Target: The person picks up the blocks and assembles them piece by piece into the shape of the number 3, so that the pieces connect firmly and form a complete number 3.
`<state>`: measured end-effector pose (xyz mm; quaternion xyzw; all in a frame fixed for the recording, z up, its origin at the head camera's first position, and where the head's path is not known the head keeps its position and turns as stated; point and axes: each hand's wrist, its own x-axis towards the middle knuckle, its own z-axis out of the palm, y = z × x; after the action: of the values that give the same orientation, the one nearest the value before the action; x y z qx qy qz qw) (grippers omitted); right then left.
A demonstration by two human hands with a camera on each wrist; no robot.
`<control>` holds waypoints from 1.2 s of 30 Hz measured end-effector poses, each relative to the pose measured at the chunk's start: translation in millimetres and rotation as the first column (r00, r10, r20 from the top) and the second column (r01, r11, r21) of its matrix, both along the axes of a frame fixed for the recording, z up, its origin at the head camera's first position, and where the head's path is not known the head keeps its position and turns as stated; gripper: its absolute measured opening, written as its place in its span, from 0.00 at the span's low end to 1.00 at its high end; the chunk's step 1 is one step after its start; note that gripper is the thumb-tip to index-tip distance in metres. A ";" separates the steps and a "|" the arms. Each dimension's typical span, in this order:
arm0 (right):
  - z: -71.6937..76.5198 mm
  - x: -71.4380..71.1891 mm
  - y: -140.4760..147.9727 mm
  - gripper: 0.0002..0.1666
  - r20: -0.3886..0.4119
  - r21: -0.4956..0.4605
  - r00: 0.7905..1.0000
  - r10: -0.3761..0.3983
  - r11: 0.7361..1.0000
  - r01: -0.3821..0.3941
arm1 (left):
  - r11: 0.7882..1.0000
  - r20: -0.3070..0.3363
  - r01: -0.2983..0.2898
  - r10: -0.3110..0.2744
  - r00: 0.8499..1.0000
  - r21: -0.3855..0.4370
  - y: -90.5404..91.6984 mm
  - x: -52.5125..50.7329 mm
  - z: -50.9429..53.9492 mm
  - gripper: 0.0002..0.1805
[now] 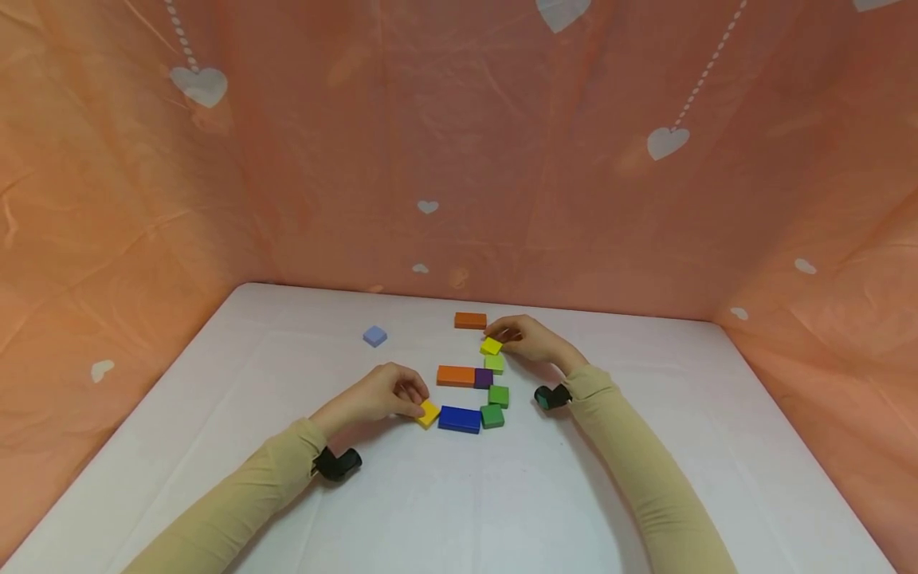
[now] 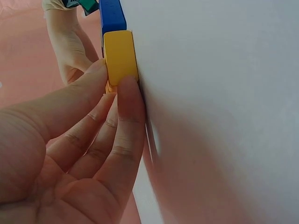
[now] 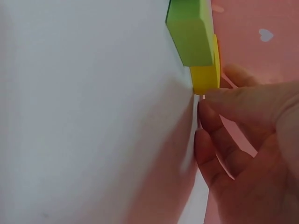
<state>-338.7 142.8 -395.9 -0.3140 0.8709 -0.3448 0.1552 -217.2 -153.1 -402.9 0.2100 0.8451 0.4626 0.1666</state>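
My left hand (image 1: 380, 394) pinches a golden-yellow block (image 1: 428, 414) between thumb and fingers, just left of a long blue block (image 1: 460, 419). In the left wrist view, that golden block (image 2: 120, 58) stands close to the blue block's end (image 2: 112, 16). Farther back, my right hand (image 1: 532, 340) holds a bright yellow block (image 1: 491, 346) by its edge, beside a lime block (image 1: 494, 364). The right wrist view has the thumb tip on the yellow block (image 3: 205, 80), partly hidden behind the lime block (image 3: 190, 37).
One orange block (image 1: 470, 320) lies at the back; another orange block (image 1: 456, 376) touches a purple block (image 1: 484, 379). Two green blocks, one nearer (image 1: 492, 416) and one behind (image 1: 498, 396), form the right side. A pale blue block (image 1: 375, 336) lies apart at left on the white table (image 1: 588, 510).
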 end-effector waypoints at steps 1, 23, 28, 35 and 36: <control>0.4 -0.1 0.1 0.21 0.000 0.003 1.000 0.001 1.000 -0.001 | 1.000 0.001 0.000 0.000 1.000 0.000 0.0 0.1 0.2 0.09; 13.7 -10.2 -5.3 0.17 -0.043 -0.140 0.990 -0.132 0.982 0.124 | 1.000 -0.015 0.011 -0.011 1.000 0.005 -0.6 -0.7 -1.9 0.09; 16.6 -14.9 -12.9 0.18 -0.066 -0.132 0.989 -0.131 0.984 0.122 | 1.000 -0.005 0.006 -0.006 1.000 0.004 -0.2 -0.3 -1.1 0.10; 14.2 -24.8 -19.3 0.20 -0.032 -0.122 0.991 -0.130 0.985 0.125 | 1.000 -0.005 0.010 -0.010 1.000 0.006 -0.3 -0.3 0.3 0.10; 12.9 -26.5 -20.2 0.20 -0.030 -0.125 0.992 -0.124 0.985 0.119 | 1.000 -0.004 0.010 -0.010 1.000 0.006 -0.3 -0.3 0.4 0.10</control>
<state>-365.2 122.6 -383.0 -0.2757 0.8683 -0.4006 0.0979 -217.5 -153.4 -402.5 0.2159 0.8429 0.4639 0.1666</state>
